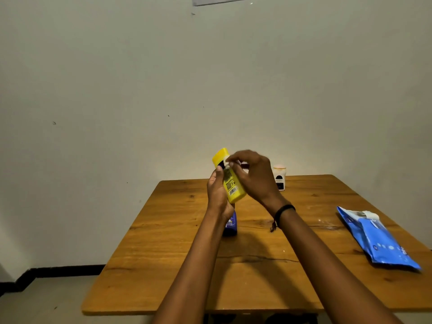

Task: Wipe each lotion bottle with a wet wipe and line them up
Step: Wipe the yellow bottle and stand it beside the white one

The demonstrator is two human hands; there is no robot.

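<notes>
Head camera, near to far: wipe packet (pixel 378 239) lies by the tabletop's right edge. Blue bottle (pixel 231 224) stands mid-table, largely hidden behind the left wrist. Above it, left hand (pixel 218 195) grips the yellow bottle (pixel 230 181), cap tilted up-left. Right hand (pixel 253 175) pinches a white wipe (pixel 226 163) against its neck. White bottle (pixel 279 178) stands at the far edge.
</notes>
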